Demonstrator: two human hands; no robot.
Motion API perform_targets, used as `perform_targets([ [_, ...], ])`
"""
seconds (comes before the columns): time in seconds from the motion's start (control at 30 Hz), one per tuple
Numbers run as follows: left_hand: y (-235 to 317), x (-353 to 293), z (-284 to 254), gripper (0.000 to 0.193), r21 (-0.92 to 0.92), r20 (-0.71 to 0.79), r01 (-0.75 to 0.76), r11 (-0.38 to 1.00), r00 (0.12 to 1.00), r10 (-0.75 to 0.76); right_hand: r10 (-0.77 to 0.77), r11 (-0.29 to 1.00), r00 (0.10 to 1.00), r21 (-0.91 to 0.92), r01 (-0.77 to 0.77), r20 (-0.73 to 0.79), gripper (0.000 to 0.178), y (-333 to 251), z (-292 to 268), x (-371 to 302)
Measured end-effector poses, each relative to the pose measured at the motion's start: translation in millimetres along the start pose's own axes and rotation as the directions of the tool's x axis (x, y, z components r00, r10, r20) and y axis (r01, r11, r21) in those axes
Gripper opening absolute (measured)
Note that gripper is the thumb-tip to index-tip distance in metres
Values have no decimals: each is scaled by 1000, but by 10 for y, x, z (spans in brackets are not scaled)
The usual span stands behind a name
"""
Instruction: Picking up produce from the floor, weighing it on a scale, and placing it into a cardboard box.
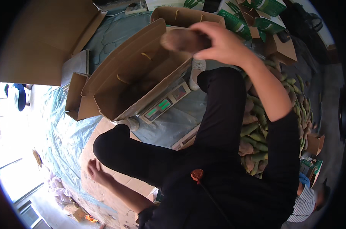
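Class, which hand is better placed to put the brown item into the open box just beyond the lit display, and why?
Probably the right hand: it holds the blurred brown item, which shows near the open box. The left hand, beside the left knee, shows nothing in it and appears farther away.

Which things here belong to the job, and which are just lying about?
Probably part of the job:
brown item, blurred, in the right hand
open cardboard box with yellow handles
scale with lit green display
green and brown produce, heaped

Probably just lying about:
crumpled pale plastic
small carton, lower left
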State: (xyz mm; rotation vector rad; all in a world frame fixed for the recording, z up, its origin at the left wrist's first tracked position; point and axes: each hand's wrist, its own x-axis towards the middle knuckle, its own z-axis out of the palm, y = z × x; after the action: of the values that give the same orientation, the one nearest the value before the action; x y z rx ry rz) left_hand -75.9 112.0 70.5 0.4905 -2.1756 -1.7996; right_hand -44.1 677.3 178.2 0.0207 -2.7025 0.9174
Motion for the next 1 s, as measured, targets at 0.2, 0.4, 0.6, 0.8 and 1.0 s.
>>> perform_targets([
  [0.2, 1236, -651, 1367, 31, 248, 564, -637, 730, 708, 425, 146, 928, 928, -372, -9, 343, 49, -65, 1179, 725],
  [0.4, 763, -725, 2303, 59, 363, 872, -850, 382, 454, 182, 384, 843, 749, -536, -47, 540, 57, -116, 1770, 850],
  [0.6, 528, -690, 2512, 25, 475, 873, -837, 270, 488, -22, 537, 699, 709, -711, -71, 457, 44, 91, 1977, 699],
  [0.8, 433, -644, 2476, 17, 466, 869, -856, 223, 491, 70, 249, 957, 895, -237, -168, 371, 33, -67, 1428, 788],
  [1.0, 375, -648, 2493, 18, 437, 879, -863, 256, 469, 83, 227, 969, 972, -112, -219, 68, 35, 132, 0, -135],
])
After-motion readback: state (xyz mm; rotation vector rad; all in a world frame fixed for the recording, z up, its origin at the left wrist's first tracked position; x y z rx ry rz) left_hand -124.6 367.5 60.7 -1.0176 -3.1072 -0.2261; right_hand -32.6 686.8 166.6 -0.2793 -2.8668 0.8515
